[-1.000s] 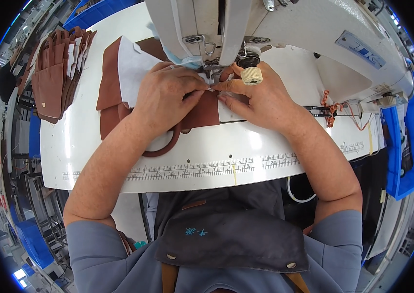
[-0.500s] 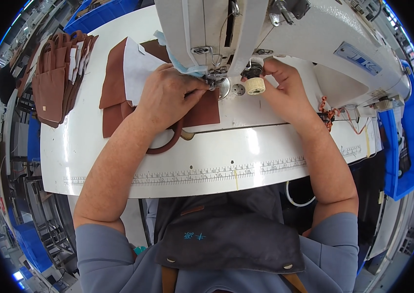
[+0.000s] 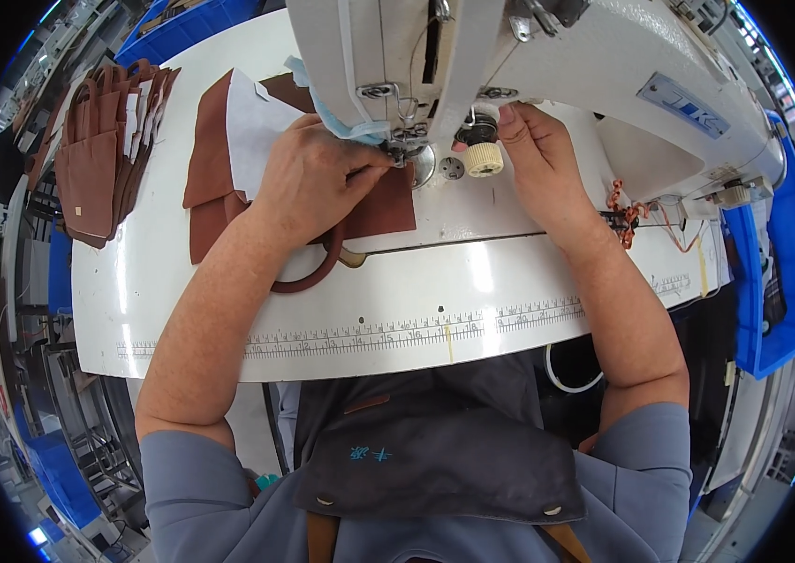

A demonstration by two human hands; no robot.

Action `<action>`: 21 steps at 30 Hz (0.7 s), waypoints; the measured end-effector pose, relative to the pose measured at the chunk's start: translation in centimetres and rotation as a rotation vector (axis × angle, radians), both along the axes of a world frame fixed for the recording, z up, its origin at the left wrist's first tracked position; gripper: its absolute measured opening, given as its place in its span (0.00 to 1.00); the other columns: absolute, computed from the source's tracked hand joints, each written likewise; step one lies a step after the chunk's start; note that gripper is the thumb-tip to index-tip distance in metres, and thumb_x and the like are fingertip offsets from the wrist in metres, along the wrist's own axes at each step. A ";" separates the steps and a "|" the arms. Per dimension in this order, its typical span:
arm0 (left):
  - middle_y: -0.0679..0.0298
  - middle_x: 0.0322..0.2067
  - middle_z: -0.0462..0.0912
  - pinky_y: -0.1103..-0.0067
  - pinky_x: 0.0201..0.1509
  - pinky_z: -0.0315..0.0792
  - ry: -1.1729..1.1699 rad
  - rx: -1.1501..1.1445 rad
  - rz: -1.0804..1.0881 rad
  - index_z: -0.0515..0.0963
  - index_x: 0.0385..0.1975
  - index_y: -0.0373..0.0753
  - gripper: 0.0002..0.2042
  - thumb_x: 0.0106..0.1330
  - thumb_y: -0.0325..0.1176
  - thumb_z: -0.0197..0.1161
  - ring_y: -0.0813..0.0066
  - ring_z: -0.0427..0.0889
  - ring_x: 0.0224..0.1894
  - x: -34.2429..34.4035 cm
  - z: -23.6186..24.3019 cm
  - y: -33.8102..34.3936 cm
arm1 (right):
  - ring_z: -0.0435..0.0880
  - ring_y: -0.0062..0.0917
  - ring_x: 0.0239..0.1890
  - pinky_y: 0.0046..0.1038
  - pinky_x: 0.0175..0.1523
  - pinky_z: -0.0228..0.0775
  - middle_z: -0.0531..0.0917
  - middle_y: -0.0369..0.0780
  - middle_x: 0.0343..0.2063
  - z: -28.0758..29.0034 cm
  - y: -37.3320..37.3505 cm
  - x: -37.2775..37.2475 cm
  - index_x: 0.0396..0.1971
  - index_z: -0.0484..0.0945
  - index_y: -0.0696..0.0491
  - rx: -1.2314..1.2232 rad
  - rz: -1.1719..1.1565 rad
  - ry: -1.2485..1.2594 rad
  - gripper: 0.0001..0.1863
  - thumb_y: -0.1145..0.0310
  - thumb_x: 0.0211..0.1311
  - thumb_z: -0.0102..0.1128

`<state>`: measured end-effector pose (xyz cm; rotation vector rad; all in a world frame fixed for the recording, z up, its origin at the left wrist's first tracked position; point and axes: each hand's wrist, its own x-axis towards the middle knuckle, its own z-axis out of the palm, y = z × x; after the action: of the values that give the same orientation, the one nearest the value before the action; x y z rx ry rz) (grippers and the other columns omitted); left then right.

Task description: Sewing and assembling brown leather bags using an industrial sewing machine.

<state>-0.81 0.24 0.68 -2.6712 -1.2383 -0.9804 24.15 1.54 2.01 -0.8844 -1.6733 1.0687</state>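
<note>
My left hand (image 3: 322, 174) is closed, its fingertips pinched at the presser foot (image 3: 402, 155) over a brown bag piece (image 3: 210, 178) with a white lining (image 3: 252, 141); what they grip is too small to name. A curved brown handle (image 3: 308, 281) hangs below that hand. My right hand (image 3: 543, 169) is raised under the white sewing machine head (image 3: 557, 66), fingers curled just right of a cream knob (image 3: 484, 159) with a black part above it; whatever they hold is hidden. A light blue strip (image 3: 341, 117) hangs by the needle area.
A stack of brown bag pieces (image 3: 88, 178) lies at the left of the white table (image 3: 163, 310). Blue bins stand at the back left (image 3: 172, 28) and right edge (image 3: 754, 310). An orange cord bundle (image 3: 627, 220) lies by the machine's base. A ruler strip runs along the front edge.
My right hand has left the fabric at the presser foot and moved right and up beside the knob, uncovering the plate. My left hand stays at the foot, slightly shifted left.
</note>
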 end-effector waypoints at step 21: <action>0.63 0.36 0.89 0.66 0.51 0.74 -0.093 -0.094 0.071 0.88 0.33 0.41 0.06 0.57 0.30 0.71 0.63 0.86 0.43 0.9 -0.4 -2.6 | 0.82 0.22 0.25 0.27 0.35 0.72 0.84 0.38 0.19 -1.3 1.5 1.0 0.31 0.86 0.56 0.252 -0.020 -0.252 0.28 0.46 0.77 0.51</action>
<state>0.06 -2.38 0.33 -2.6566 -1.4212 -1.0743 25.12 3.05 0.75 -0.8950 -1.9530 0.7336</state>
